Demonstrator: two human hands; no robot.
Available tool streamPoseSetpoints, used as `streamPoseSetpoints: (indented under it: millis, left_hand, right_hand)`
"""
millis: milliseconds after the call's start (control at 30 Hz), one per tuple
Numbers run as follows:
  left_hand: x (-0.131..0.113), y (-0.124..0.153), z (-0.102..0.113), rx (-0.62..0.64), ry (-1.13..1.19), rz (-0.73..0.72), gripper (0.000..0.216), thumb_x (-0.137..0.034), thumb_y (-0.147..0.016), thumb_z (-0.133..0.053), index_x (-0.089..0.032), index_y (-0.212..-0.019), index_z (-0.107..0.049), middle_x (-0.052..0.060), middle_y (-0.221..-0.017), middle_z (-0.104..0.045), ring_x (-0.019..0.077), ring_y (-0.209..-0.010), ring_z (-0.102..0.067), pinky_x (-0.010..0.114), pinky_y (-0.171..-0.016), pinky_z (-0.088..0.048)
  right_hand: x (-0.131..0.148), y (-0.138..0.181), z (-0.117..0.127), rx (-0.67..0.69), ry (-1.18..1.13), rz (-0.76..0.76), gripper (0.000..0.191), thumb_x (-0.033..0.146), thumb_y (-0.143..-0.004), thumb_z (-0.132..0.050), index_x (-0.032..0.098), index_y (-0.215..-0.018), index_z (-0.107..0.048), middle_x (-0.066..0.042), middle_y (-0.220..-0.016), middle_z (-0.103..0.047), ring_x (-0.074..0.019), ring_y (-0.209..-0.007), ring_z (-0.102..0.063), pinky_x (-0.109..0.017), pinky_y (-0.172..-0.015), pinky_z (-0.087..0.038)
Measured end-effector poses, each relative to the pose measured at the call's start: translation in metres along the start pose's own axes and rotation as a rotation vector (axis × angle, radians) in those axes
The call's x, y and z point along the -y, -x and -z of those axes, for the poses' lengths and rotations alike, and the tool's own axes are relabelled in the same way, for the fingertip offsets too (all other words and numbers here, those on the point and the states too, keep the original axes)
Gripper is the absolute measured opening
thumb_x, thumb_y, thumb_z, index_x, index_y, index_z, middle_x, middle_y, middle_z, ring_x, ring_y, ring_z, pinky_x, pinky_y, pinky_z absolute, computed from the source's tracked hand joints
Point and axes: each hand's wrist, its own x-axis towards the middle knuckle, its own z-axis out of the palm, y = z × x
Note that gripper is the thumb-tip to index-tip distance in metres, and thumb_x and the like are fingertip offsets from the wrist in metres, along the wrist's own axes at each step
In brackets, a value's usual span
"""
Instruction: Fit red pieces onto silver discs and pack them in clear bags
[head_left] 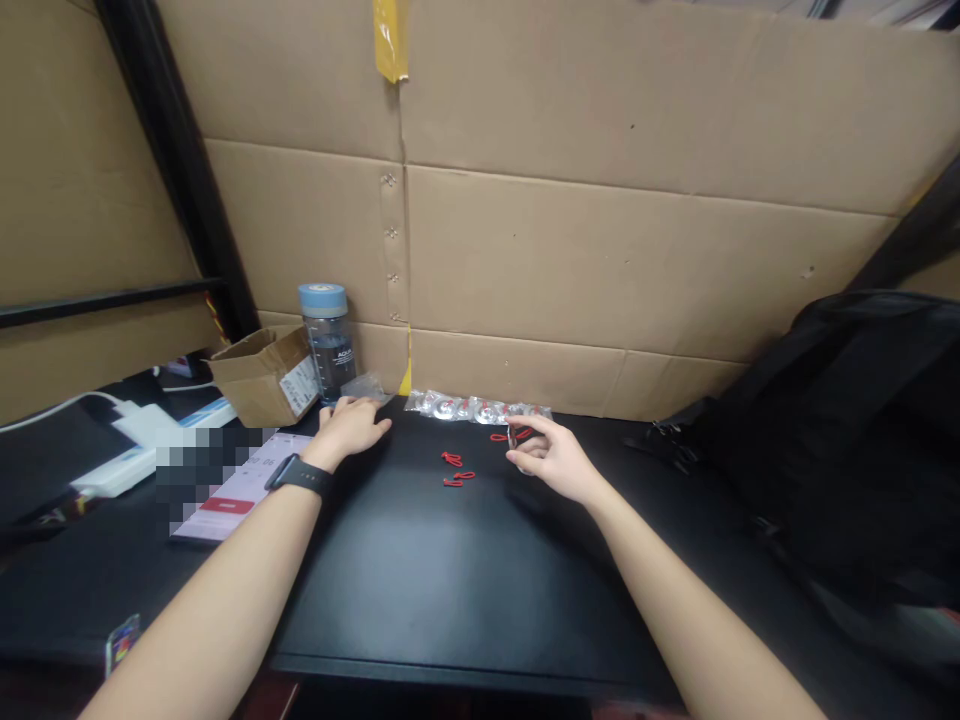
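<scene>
My left hand (pixel 349 432), a dark watch on its wrist, reaches over the back left of the table with fingers stretched out. Just beyond its fingertips lies a clear plastic bag (pixel 365 387); whether they touch it I cannot tell. In my right hand (pixel 556 458), thumb and fingers pinch a small, thin, clear disc-like piece (pixel 512 436), seen nearly edge-on. Behind it a red cord loop (pixel 498 437) shows on the table. More red cord loops (pixel 451 459) lie between the hands. Along the cardboard wall runs a row of round pieces in clear wrappers (pixel 445 407).
Left of my left hand stand a water bottle (pixel 327 345) with a blue lid and an open cardboard box (pixel 259 375). A phone-like screen (pixel 225 505) and a white power strip (pixel 142 455) lie nearer. A black backpack (pixel 847 460) fills the right side.
</scene>
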Motion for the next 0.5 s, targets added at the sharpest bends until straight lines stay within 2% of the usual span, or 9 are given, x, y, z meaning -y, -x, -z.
streamPoseSetpoints:
  millis: [133, 267, 400, 500]
  left_hand:
    - [0.002, 0.002, 0.003, -0.149, 0.019, -0.007, 0.044, -0.042, -0.093, -0.049, -0.021, -0.125, -0.069, 0.018, -0.139, -0.063, 0.0432, -0.133, -0.049, 0.063, -0.102, -0.038]
    - [0.006, 0.004, 0.008, -0.313, 0.032, -0.024, 0.037, -0.028, -0.091, -0.051, -0.022, -0.121, -0.071, 0.015, -0.131, -0.069, 0.0398, -0.124, -0.059, 0.059, -0.101, -0.041]
    - [0.002, 0.007, 0.016, -0.519, 0.147, -0.096, 0.039, -0.016, -0.088, -0.049, -0.019, -0.122, -0.068, 0.011, -0.128, -0.070, 0.0300, -0.118, -0.064, 0.042, -0.102, -0.045]
    - [-0.014, 0.012, 0.021, -0.625, 0.341, -0.135, 0.043, -0.015, -0.088, -0.052, -0.019, -0.130, -0.061, 0.007, -0.110, -0.075, 0.0228, -0.101, -0.070, 0.032, -0.094, -0.049]
  right_hand:
    - [-0.001, -0.001, 0.002, 0.003, -0.011, -0.007, 0.056, 0.036, -0.081, -0.078, 0.019, -0.132, -0.063, -0.005, -0.080, -0.074, -0.0190, -0.069, -0.074, -0.033, -0.067, -0.062]
    - [-0.001, -0.001, 0.002, 0.013, -0.059, -0.024, 0.058, 0.035, -0.080, -0.078, 0.018, -0.133, -0.061, -0.003, -0.075, -0.073, -0.0196, -0.065, -0.073, -0.032, -0.062, -0.061]
    - [0.001, -0.003, 0.003, -0.001, -0.071, -0.030, 0.059, 0.032, -0.079, -0.079, 0.017, -0.132, -0.061, -0.004, -0.077, -0.073, -0.0209, -0.070, -0.075, -0.033, -0.066, -0.062]
    - [0.002, -0.004, 0.007, -0.035, -0.064, -0.004, 0.055, 0.032, -0.078, -0.078, 0.019, -0.130, -0.063, -0.007, -0.094, -0.074, -0.0204, -0.075, -0.076, -0.032, -0.069, -0.062]
